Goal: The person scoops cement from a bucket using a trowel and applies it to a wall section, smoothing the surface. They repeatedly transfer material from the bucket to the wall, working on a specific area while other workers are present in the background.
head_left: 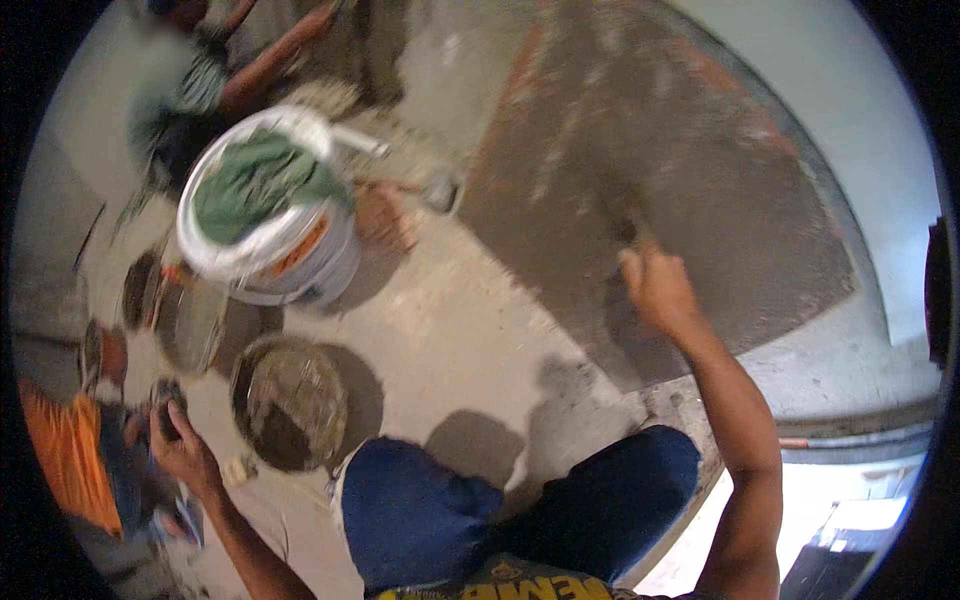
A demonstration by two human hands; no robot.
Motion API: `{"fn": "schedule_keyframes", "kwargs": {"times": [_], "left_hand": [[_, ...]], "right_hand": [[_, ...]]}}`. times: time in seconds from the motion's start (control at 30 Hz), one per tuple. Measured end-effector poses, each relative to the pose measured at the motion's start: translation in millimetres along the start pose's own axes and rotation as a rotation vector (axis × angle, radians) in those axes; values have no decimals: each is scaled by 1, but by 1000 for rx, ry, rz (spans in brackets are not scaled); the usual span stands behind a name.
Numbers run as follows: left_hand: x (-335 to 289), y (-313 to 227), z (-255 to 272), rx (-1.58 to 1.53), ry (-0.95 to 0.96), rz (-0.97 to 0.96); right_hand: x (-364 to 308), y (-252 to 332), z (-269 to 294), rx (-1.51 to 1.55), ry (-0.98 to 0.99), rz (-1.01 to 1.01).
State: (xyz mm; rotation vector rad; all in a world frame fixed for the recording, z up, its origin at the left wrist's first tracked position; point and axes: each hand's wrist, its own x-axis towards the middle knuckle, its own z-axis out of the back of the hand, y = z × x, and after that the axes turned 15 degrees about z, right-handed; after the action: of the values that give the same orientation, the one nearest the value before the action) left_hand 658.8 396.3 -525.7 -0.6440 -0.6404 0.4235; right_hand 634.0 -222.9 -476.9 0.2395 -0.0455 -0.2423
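Note:
My right hand (662,290) is closed around the handle of what looks like a trowel (624,232), blurred by motion, against a broad patch of damp brown plaster (740,220) on the wall. Out to the left, my left hand (188,450) curls around a small dark object (168,396) whose kind I cannot make out. Just right of that hand stands a round bucket (338,390) with wet grey mortar inside.
A large white bucket (335,265) with a green cloth (265,185) stands farther off. Beyond it another person (195,85) works at the wall. Several smaller containers, including a mortar-stained tub (190,325), stand at left, near an orange cloth (70,455). A hammer-like tool (438,192) lies by the wall.

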Motion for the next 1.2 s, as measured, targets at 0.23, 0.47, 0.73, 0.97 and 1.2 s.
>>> {"fn": "schedule_keyframes", "kwargs": {"times": [0.23, 0.47, 0.73, 0.97, 1.2], "left_hand": [[-49, 146, -6, 184, 126, 640], [-62, 147, -54, -557, 525, 1095], [-63, 94, -57, -537, 434, 956], [-83, 94, -59, -497, 451, 799], [-89, 76, -49, -386, 537, 717]], "right_hand": [[-12, 40, -42, -36, 639, 371], [9, 192, -75, -99, 587, 1067], [33, 282, -151, -284, 234, 1314], [22, 264, -190, 86, 632, 1010], [-5, 235, -209, 52, 413, 1121]]}}
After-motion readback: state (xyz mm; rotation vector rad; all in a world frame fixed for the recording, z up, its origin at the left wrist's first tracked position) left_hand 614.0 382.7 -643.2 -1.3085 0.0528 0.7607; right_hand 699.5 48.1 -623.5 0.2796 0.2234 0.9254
